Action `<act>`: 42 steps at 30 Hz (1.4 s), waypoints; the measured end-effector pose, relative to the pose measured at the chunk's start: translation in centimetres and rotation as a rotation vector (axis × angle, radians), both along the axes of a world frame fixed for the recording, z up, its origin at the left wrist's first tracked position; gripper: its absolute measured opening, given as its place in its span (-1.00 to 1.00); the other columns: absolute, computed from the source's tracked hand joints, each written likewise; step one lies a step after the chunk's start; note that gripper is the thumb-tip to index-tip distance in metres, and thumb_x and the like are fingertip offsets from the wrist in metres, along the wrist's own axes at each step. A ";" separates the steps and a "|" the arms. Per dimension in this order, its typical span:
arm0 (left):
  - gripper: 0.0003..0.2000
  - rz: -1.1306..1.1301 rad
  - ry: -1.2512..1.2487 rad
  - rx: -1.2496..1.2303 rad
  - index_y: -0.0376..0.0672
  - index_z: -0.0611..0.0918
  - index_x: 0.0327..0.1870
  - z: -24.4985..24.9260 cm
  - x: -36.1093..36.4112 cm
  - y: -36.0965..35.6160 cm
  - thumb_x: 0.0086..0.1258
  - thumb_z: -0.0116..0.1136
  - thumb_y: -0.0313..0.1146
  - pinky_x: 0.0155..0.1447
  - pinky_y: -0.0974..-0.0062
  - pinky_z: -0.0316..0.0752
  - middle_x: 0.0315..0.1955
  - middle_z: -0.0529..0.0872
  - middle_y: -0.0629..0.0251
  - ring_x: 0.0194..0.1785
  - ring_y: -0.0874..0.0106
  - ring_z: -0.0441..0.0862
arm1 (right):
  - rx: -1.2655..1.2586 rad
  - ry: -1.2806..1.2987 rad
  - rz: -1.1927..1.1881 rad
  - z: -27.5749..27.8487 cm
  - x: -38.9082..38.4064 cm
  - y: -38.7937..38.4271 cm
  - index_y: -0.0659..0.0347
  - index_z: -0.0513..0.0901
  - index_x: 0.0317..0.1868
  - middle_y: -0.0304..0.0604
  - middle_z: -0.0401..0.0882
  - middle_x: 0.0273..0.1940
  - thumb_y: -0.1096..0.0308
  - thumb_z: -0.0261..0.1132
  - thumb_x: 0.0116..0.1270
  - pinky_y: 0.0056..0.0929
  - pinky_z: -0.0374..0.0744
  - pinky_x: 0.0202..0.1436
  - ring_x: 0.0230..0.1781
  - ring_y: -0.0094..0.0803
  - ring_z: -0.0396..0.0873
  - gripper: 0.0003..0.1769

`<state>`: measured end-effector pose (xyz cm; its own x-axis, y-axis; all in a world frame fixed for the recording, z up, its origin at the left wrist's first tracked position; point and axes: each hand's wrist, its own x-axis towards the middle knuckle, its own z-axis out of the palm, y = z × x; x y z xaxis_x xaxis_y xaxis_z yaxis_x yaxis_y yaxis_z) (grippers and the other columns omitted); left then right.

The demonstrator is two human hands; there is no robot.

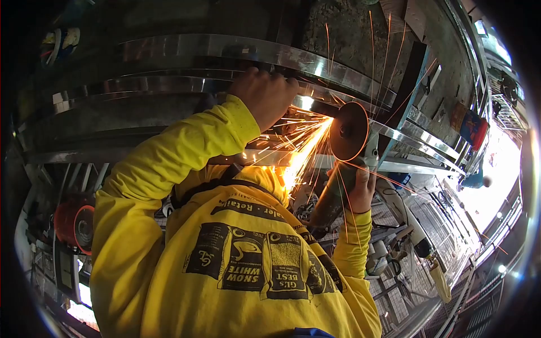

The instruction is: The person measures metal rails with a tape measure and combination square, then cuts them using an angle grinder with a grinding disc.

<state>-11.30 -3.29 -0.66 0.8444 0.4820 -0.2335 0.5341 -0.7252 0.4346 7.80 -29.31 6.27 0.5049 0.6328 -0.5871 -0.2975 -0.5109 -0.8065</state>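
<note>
My right hand [363, 188] is wrapped around the body of an angle grinder [331, 197]. The grinder's thin round disc [349, 132] meets a metal bar [322, 107], and a bright stream of sparks [307, 149] sprays from the contact down toward my yellow shirt [242, 281]. To the left of the disc, my left hand [264, 96] is closed over the same bar, fingers curled and partly hidden. Long shiny metal strips [220, 48] run across just beyond my left hand.
A red reel-like object [75, 225] stands at the left. At the right are a red and blue container [472, 128], a dark upright plate edge [408, 84] and a long pale tool [408, 217]. Metal grating lies below right. Sparks also fly upward.
</note>
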 end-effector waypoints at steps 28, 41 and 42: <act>-0.75 -0.054 0.064 -0.157 -0.16 0.71 0.03 0.2 0.4 1.2 0.42 0.23 -0.29 0.06 0.11 0.64 -0.26 0.81 0.16 -0.10 0.17 0.82 | 0.068 0.002 -0.042 0.1 1.7 1.3 0.29 0.34 0.47 0.11 0.64 0.14 -0.13 0.14 0.64 -0.18 0.77 0.00 -0.04 -0.12 0.74 -0.29; -0.74 -0.074 0.088 -0.221 -0.17 0.69 -0.12 1.6 0.8 3.5 0.29 0.44 -0.25 0.04 0.10 0.70 -0.29 0.81 0.11 -0.17 0.03 0.80 | 0.149 0.008 -0.055 -0.8 1.0 -3.0 0.26 0.13 0.64 0.02 0.50 0.34 -0.10 0.22 0.60 -0.21 0.66 0.21 0.18 -0.20 0.63 -0.14; -0.77 -0.048 0.129 -0.210 -0.16 0.67 -0.14 2.2 0.8 3.4 0.30 0.42 -0.29 0.07 0.09 0.69 -0.28 0.80 0.14 -0.15 0.03 0.80 | 0.138 -0.016 -0.049 -1.2 0.9 -3.2 0.27 0.13 0.64 0.00 0.49 0.34 -0.12 0.23 0.59 -0.24 0.63 0.24 0.20 -0.23 0.60 -0.12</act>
